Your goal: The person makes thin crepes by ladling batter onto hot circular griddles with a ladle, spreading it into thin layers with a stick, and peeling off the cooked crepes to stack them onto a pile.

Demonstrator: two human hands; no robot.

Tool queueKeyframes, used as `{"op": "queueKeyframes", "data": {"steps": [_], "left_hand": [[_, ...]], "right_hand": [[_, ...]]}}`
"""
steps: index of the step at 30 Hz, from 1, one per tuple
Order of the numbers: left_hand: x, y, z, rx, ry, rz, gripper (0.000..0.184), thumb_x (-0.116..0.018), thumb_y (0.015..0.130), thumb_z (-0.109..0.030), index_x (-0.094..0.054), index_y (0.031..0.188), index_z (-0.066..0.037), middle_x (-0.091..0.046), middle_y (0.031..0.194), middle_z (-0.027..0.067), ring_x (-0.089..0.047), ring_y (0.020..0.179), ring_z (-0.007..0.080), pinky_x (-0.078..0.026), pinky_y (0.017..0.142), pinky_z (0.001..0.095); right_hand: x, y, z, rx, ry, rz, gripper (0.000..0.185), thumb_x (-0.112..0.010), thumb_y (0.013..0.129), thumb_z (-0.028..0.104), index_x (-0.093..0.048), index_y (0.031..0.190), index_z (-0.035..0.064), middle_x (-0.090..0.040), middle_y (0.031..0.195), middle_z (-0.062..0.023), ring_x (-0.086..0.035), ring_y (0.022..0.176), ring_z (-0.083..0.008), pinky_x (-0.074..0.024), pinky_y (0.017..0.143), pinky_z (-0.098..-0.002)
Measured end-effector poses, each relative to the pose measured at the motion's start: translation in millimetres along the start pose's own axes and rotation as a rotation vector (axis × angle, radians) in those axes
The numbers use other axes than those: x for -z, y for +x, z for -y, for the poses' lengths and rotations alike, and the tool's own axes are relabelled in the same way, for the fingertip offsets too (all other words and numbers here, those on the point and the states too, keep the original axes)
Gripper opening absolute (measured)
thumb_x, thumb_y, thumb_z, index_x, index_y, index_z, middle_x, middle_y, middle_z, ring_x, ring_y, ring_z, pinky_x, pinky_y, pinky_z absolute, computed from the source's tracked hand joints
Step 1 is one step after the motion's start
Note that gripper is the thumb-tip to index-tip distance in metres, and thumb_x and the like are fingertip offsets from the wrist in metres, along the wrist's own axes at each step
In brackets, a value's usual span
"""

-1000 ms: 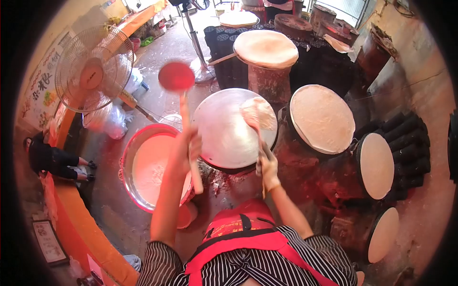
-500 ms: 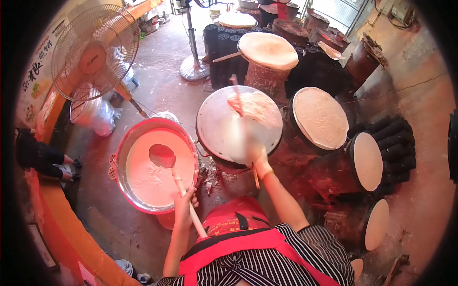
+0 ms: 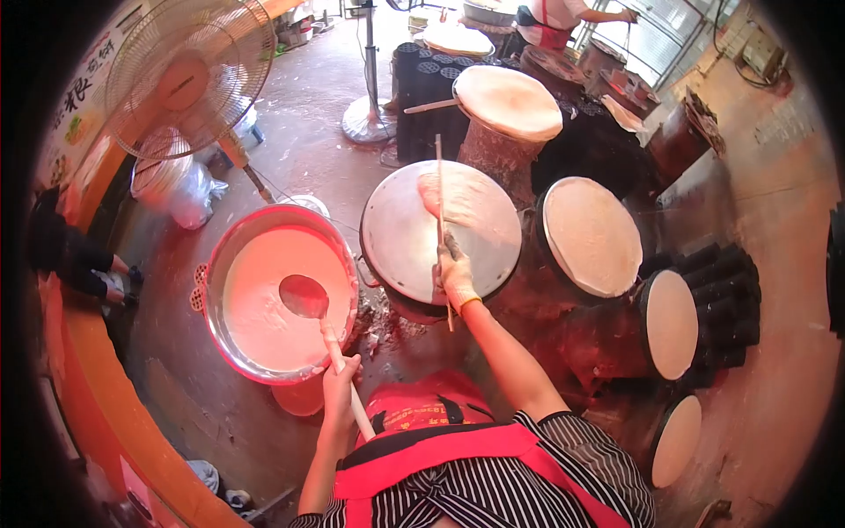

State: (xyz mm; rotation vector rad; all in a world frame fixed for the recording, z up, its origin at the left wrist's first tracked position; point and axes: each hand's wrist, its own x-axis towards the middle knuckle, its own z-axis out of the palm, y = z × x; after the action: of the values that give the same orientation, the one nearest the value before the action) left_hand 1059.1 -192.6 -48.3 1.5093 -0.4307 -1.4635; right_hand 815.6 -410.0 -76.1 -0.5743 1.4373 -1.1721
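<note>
My left hand (image 3: 339, 387) is wrapped round the pale wooden handle of a ladle (image 3: 304, 297), whose bowl lies on the batter (image 3: 273, 330) in a large red-rimmed basin (image 3: 213, 339). On the round metal griddle (image 3: 396, 229), pale batter (image 3: 480, 207) covers the upper right part. Over the griddle's near edge, my gloved right hand (image 3: 456, 271) grips a long thin wooden stick (image 3: 439, 180). The stick stands nearly in line with my view, its far end beside the batter, its lower end below my hand.
Several round griddles with pale flatbreads (image 3: 592, 236) stand to the right and ahead. Black coal cylinders (image 3: 726, 295) are stacked beside them. A fan (image 3: 187, 81) stands at the upper left. Another person (image 3: 554, 19) works at the back; one more is partly visible at the far left.
My left hand has lowered the ladle from the air into the basin. The spreading tool has swung round over the griddle in my right hand, and the batter is spread wider. The person at the back shows more.
</note>
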Motion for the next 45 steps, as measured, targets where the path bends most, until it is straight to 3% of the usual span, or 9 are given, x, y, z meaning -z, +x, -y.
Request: {"op": "queueKeyframes", "data": {"steps": [10, 13, 16, 20, 23, 26, 35, 40, 45], "left_hand": [[-77.9, -21.8, 40.6, 0.047, -0.187, -0.141, 0.013, -0.064, 0.096, -0.014, -0.064, 0.107, -0.007, -0.069, 0.102, 0.0047, -0.068, 0.096, 0.0152, -0.055, 0.081, 0.0289], [-111.7, -32.0, 51.2, 0.02, -0.219, -0.176, 0.016, -0.066, 0.095, -0.013, -0.065, 0.109, -0.007, -0.069, 0.105, 0.0035, -0.064, 0.102, 0.0119, -0.054, 0.086, 0.0289], [-140.0, -44.6, 61.1, -0.019, -0.227, -0.215, 0.017, -0.067, 0.094, -0.014, -0.068, 0.11, -0.008, -0.068, 0.107, 0.0004, -0.06, 0.098, 0.0075, -0.051, 0.086, 0.0255], [-160.4, -62.4, 71.7, -0.021, -0.178, -0.292, 0.017, -0.068, 0.092, -0.015, -0.072, 0.108, -0.01, -0.062, 0.094, -0.0059, -0.052, 0.084, 0.0031, -0.041, 0.074, 0.0193], [-162.4, -70.8, 83.9, 0.034, -0.214, -0.353, 0.022, -0.066, 0.093, -0.018, -0.071, 0.113, -0.011, -0.066, 0.117, -0.0047, -0.055, 0.103, 0.0066, -0.046, 0.086, 0.0262], [-158.8, -73.6, 90.4, 0.009, -0.236, -0.385, 0.021, -0.066, 0.093, -0.017, -0.07, 0.114, -0.012, -0.066, 0.118, -0.0042, -0.055, 0.11, 0.0078, -0.047, 0.092, 0.0289], [-154.7, -78.1, 80.7, -0.003, -0.3, -0.436, 0.021, -0.066, 0.094, -0.013, -0.066, 0.115, -0.01, -0.067, 0.118, -0.0019, -0.058, 0.107, 0.0083, -0.053, 0.094, 0.0318], [-147.0, -83.7, 68.9, 0.019, -0.249, -0.439, 0.024, -0.066, 0.094, -0.014, -0.066, 0.118, -0.01, -0.065, 0.124, 0.001, -0.052, 0.12, 0.0136, -0.052, 0.097, 0.0339], [-166.0, -92.4, 56.3, 0.021, -0.238, -0.474, 0.018, -0.064, 0.096, -0.014, -0.067, 0.113, -0.009, -0.067, 0.119, 0.0002, -0.057, 0.114, 0.0081, -0.048, 0.098, 0.0316]], "right_hand": [[142.0, -12.0, 15.9, -0.074, -0.179, -0.029, 0.048, -0.06, 0.099, 0.047, -0.056, 0.143, 0.0284, -0.041, 0.056, 0.0059, -0.034, 0.037, -0.0076, -0.0295, 0.035, -0.0268], [103.1, 35.6, 2.4, 0.016, -0.544, 0.12, 0.05, -0.058, 0.099, 0.029, -0.052, 0.145, 0.0112, -0.072, 0.117, -0.0147, -0.067, 0.095, -0.0247, -0.051, 0.088, -0.0346], [67.8, 53.0, 11.6, 0.334, -0.455, 0.271, 0.051, -0.06, 0.098, 0.025, -0.052, 0.144, 0.0045, -0.067, 0.127, -0.0173, -0.063, 0.112, -0.021, -0.046, 0.098, -0.0308], [105.0, 22.3, 72.9, 0.142, -0.493, 0.569, 0.051, -0.06, 0.097, 0.028, -0.055, 0.143, 0.0063, -0.065, 0.131, -0.0167, -0.06, 0.116, -0.0216, -0.0451, 0.1, -0.0322], [172.7, 49.6, 76.7, -0.016, -0.343, 0.538, 0.047, -0.065, 0.098, 0.026, -0.058, 0.142, 0.0116, -0.068, 0.095, -0.0017, -0.054, 0.064, -0.0072, -0.0461, 0.06, -0.0231], [209.5, 118.0, 36.4, 0.232, -0.037, 0.361, 0.045, -0.064, 0.099, 0.026, -0.058, 0.14, 0.0096, -0.065, 0.087, -0.0009, -0.052, 0.059, -0.0075, -0.0442, 0.051, -0.0253], [226.1, 28.9, 155.9, -0.3, -0.53, 0.789, 0.044, -0.064, 0.099, 0.031, -0.059, 0.141, 0.0178, -0.044, 0.059, 0.0081, -0.037, 0.048, -0.0052, -0.026, 0.045, -0.0249], [239.8, 143.0, 109.2, 0.035, -0.36, 0.596, 0.044, -0.062, 0.099, 0.029, -0.058, 0.142, 0.0183, -0.044, 0.057, 0.0056, -0.036, 0.042, -0.0068, -0.0264, 0.039, -0.0257], [221.2, 131.5, 104.2, -0.178, -0.565, 0.916, 0.044, -0.061, 0.099, 0.028, -0.057, 0.143, 0.025, -0.046, 0.059, 0.006, -0.035, 0.044, -0.0076, -0.03, 0.042, -0.0255]]}}
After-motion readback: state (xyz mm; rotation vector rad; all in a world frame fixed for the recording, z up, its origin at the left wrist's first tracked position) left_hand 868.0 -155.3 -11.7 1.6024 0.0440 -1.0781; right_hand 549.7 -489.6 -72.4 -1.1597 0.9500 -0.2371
